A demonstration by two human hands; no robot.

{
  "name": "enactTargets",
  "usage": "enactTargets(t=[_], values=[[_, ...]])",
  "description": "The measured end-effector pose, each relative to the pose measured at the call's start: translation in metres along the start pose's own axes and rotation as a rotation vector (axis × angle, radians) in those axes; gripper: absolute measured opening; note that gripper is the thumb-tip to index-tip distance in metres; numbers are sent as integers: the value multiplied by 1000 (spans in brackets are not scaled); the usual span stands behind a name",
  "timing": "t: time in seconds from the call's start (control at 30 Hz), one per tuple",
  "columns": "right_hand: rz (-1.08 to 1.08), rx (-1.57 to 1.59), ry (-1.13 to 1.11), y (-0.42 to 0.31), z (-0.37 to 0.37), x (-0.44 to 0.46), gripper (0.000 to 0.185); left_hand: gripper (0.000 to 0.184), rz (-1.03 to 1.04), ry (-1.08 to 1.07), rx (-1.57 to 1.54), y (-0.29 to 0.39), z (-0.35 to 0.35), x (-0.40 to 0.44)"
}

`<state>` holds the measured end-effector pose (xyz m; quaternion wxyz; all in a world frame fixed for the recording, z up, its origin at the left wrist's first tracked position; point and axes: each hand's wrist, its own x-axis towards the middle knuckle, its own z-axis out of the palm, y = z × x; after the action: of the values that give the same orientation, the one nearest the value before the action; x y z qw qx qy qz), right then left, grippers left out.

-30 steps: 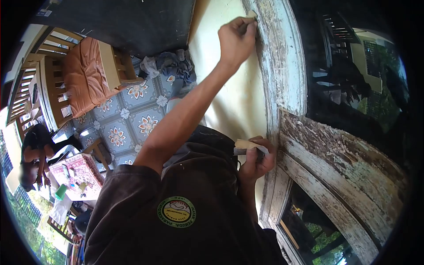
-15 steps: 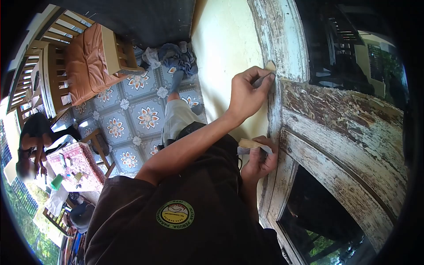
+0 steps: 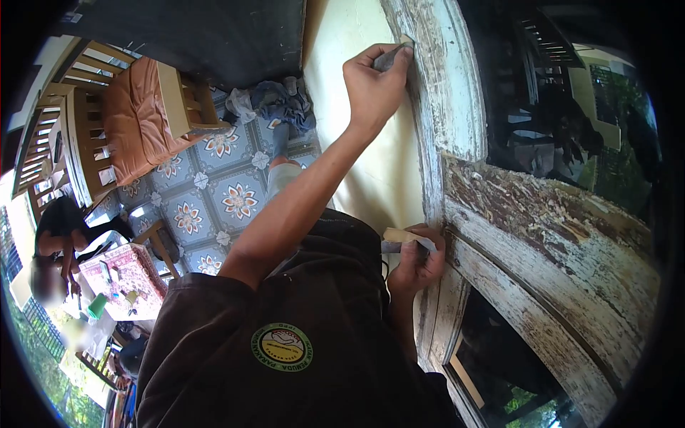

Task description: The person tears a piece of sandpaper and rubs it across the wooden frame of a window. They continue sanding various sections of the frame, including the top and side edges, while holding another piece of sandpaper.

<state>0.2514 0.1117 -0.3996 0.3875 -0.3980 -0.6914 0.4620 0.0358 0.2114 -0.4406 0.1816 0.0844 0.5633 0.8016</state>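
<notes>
My left hand point(image 3: 374, 82) pinches a small folded piece of sandpaper point(image 3: 389, 58), grey with a beige side, against the edge of a weathered wooden frame point(image 3: 428, 78) with worn white paint. The fingertips press close to where the frame meets the cream wall point(image 3: 367, 178). Lower down, my right hand point(image 3: 421, 260) grips a second folded piece of sandpaper point(image 3: 399, 235), beige on top and grey beneath. That hand is beside the lower part of the frame, and its fingers are partly hidden behind the sheet.
Dark glass panes point(image 3: 556, 107) lie right of the frame. Patterned floor tiles point(image 3: 239, 200) spread to the left, with bundled cloth point(image 3: 275, 103) against the wall. A wooden chair with an orange cushion point(image 3: 132, 118), a table with a red-patterned cloth point(image 3: 114, 271) and a seated person point(image 3: 57, 228) are further left.
My left hand has slid with its sandpaper up the view along the frame edge. My right hand keeps its piece and has barely moved. The view has shifted slightly.
</notes>
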Motion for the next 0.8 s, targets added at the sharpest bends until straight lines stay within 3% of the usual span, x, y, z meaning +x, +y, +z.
enactTargets(t=[0.57, 0.8], values=[[-22, 85, 5, -17, 103, 85, 12, 16, 29, 57, -38, 1, 6, 207], [-172, 44, 75, -40, 127, 112, 11, 14, 36, 15, 0, -6, 6, 244]])
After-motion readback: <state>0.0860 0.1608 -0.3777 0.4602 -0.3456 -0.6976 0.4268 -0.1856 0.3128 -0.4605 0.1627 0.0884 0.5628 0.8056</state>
